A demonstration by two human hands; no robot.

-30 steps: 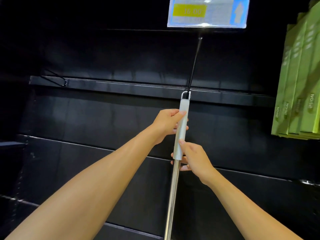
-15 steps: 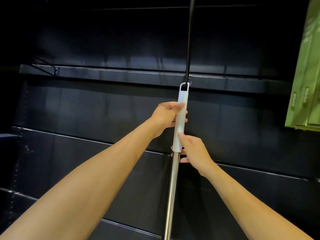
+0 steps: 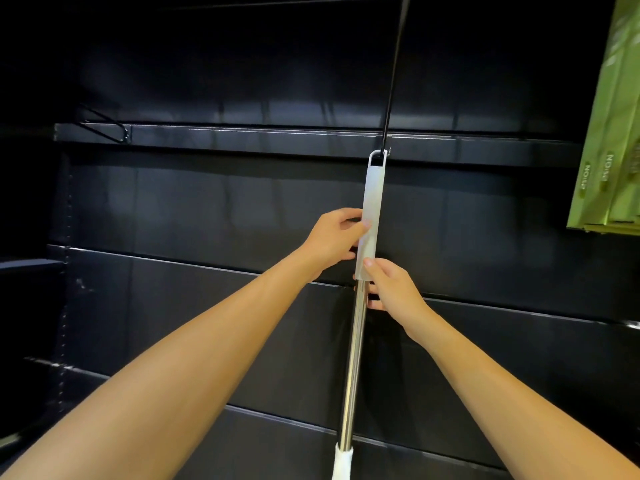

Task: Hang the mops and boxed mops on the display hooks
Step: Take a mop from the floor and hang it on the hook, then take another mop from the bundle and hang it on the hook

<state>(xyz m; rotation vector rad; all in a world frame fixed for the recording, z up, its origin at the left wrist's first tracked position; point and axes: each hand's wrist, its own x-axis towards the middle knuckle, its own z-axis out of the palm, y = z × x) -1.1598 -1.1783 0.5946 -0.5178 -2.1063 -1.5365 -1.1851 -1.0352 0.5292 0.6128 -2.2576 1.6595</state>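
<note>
Mop (image 3: pixel 354 358) hangs upright in the middle of the bay, its loop (image 3: pixel 377 157) threaded on the black display hook (image 3: pixel 394 71) and sitting far back, close to the rail. My left hand (image 3: pixel 334 237) is curled round the grey grip sleeve (image 3: pixel 372 202), thumb on the front face. My right hand (image 3: pixel 391 289) pinches the sleeve's lower end, thumb in front and fingers behind the pole. The sleeve looks matt and slightly flattened, so it should grip well. The pole below is polished steel, round, stiff and probably slick, so the sleeve is the better hold. Light for its length, I'd guess, but prone to swing from the loop. A white fabric collar (image 3: pixel 341 462) shows at the near bottom edge; the mop head is out of view. Green boxed mops (image 3: pixel 609 150) hang at far right, glossy card. An empty wire hook (image 3: pixel 104 128) is far left.
</note>
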